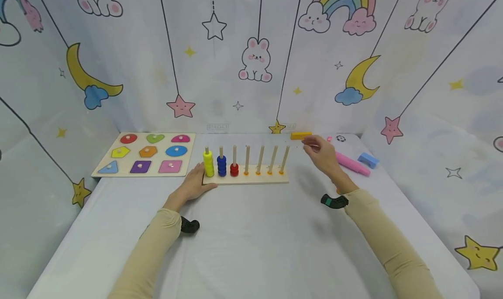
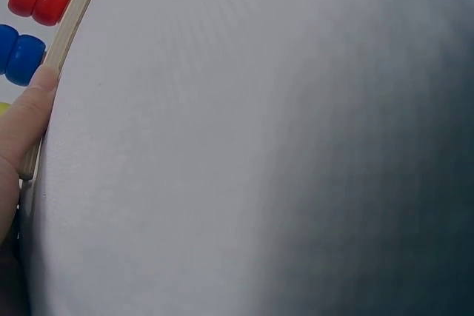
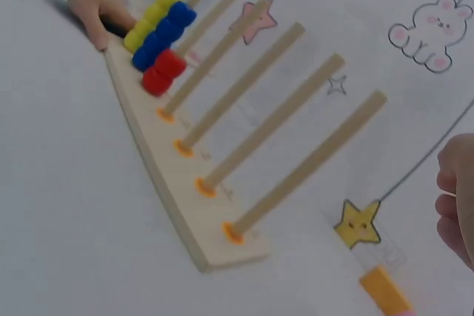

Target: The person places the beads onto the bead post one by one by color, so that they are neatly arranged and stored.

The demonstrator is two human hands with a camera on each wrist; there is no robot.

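A wooden bead-counting rack [image 1: 251,180] stands on the table with a row of upright pegs. Yellow beads [image 1: 208,164], blue beads [image 1: 222,166] and red beads [image 1: 234,170] sit on the three leftmost pegs; the other pegs are bare. My left hand [image 1: 193,183] grips the rack's left end, its thumb [image 2: 33,109] along the front edge. To the right of the rack, my right hand [image 1: 320,154] is raised with bent fingers [image 3: 448,175]. Its fingertips overlap the area by a yellow block [image 1: 301,135]; I cannot tell whether they hold anything small.
At the back left lies a shape puzzle board [image 1: 143,155] with knobbed pieces. Beyond my right hand lie a pink cylinder-like object [image 1: 352,163], a blue block [image 1: 368,160] and a small black-and-white round item [image 1: 340,138]. A printed cloth wall [image 1: 228,89] borders the table.
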